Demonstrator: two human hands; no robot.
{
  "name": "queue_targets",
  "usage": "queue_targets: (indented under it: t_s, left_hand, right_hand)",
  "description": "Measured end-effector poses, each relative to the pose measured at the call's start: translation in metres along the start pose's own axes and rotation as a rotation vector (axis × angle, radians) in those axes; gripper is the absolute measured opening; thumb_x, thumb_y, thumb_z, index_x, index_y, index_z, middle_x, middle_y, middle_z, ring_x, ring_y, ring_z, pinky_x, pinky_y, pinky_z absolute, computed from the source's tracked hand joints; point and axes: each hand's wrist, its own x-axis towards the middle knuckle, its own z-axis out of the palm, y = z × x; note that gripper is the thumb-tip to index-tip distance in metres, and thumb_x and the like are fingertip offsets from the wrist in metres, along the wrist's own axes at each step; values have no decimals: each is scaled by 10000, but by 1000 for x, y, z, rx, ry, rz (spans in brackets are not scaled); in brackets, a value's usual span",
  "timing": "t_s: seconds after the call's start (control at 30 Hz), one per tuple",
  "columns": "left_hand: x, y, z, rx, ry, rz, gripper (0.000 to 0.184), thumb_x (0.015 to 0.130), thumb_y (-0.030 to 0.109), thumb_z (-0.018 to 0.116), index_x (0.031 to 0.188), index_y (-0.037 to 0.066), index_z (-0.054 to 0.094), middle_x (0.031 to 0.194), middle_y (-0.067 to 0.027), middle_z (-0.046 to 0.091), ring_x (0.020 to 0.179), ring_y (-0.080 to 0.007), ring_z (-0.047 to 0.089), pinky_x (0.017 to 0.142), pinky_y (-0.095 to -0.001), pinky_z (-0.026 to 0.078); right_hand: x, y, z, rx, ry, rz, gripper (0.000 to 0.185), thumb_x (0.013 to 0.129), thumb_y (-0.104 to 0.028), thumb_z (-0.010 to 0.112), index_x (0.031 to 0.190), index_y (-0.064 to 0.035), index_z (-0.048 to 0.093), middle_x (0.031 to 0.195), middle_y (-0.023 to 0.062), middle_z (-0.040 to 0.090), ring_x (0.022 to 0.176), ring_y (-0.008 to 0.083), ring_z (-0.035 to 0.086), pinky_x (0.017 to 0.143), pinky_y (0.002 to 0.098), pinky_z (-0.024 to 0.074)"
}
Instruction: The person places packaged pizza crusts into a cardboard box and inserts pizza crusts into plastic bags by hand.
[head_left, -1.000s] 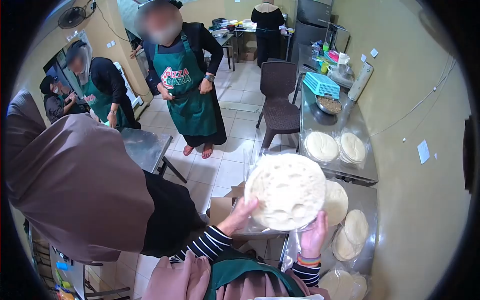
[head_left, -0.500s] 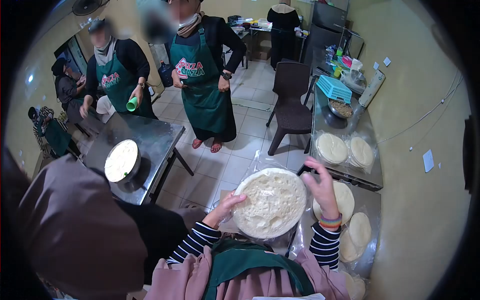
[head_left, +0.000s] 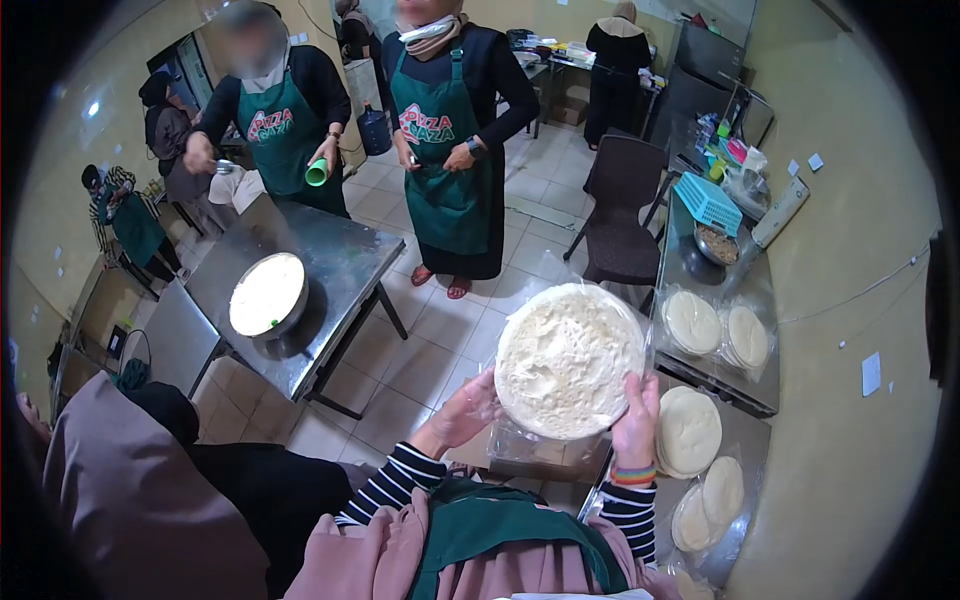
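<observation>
Flatbread near other bagged flatbreads

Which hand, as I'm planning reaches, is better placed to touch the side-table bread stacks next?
Likely the right hand: it appears nearer the bread stacks; the left hand is across the held bread from them.

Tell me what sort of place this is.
Probably a small pizza kitchen: a co-worker wears a green apron reading "Pizza Gaza", a large bowl of something white stands on a metal table, and a round flatbread in clear plastic is held up.
</observation>
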Motion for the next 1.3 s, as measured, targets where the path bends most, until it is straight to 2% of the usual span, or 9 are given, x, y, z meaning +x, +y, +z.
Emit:
queue_targets:
  t_s: [0.2, 0.3, 0.4, 0.5, 0.6, 0.67, 0.77, 0.9, 1.3]
  left_hand:
    - [-9, -5, -5, -31, 78, 208, 1048, 610, 481, 710, 1376, 76, 122, 1392, -27, 224, 1262, -156, 243, 1039, -322, 207]
    - [-14, -2, -1, 65, 57, 281, 985, 670, 460, 677, 1375, 62, 114, 1400, -45, 208, 1270, -159, 228, 1034, -316, 219]
    - [-16, 9, 3, 194, 277, 304, 773, 810, 415, 546, 1364, 40, 158, 1379, -77, 256, 1253, -169, 271, 1020, -311, 245]
    - [-19, 35, 6, 1, 271, 345, 524, 932, 358, 290, 1324, 10, 275, 1289, -115, 394, 1164, -179, 404, 989, -307, 295]
    - [-25, 53, 2, 122, 250, 320, 525, 930, 366, 294, 1311, 5, 304, 1291, -119, 392, 1156, -180, 413, 976, -308, 313]
    - [-28, 61, -4, 170, 261, 317, 498, 932, 353, 307, 1274, -4, 372, 1264, -117, 426, 1134, -175, 429, 966, -305, 323]
    - [-29, 64, -16, 318, 204, 268, 464, 917, 328, 394, 1188, -42, 462, 1197, -120, 490, 1080, -182, 476, 927, -314, 365]
    - [-33, 72, -15, 468, 219, 214, 425, 933, 304, 354, 1144, -26, 519, 1165, -100, 522, 1042, -151, 480, 912, -276, 362]
    - [-41, 83, -46, -9, 398, 24, 437, 916, 319, 379, 1137, -43, 486, 1084, -127, 562, 949, -183, 567, 834, -308, 444]
  right_hand:
    - [-42, 39, 6, 130, 19, 173, 365, 875, -112, 467, 1213, -15, 371, 1170, 99, 481, 1099, 213, 441, 969, 352, 308]
    - [-49, 51, 10, 265, -51, 308, 408, 870, -111, 464, 1249, -18, 341, 1204, 94, 455, 1120, 225, 422, 984, 358, 289]
    - [-47, 59, 2, 211, -120, 324, 428, 861, -103, 468, 1255, -23, 320, 1243, 106, 416, 1150, 221, 392, 992, 366, 280]
    - [-35, 58, -2, -101, -27, 138, 456, 859, -94, 463, 1271, -35, 277, 1281, 105, 359, 1161, 238, 370, 979, 372, 282]
    - [-22, 38, 29, -465, 130, -114, 460, 839, -103, 501, 1251, -30, 311, 1297, 96, 330, 1141, 251, 376, 953, 364, 296]
    - [-9, 15, 55, -1008, -83, -489, 414, 810, -105, 528, 1192, -15, 397, 1274, 114, 364, 1121, 255, 395, 945, 357, 304]
    - [5, -7, 103, -1150, -399, -709, 352, 768, -101, 561, 1104, -22, 493, 1189, 122, 456, 1076, 265, 438, 918, 353, 320]
    - [18, -9, 118, -1334, -581, -788, 220, 702, -130, 634, 909, -65, 598, 943, 80, 582, 917, 246, 525, 829, 350, 355]
    - [12, 12, 101, -1228, -391, -836, 47, 746, -67, 583, 722, -68, 542, 877, 57, 616, 867, 229, 560, 839, 357, 366]
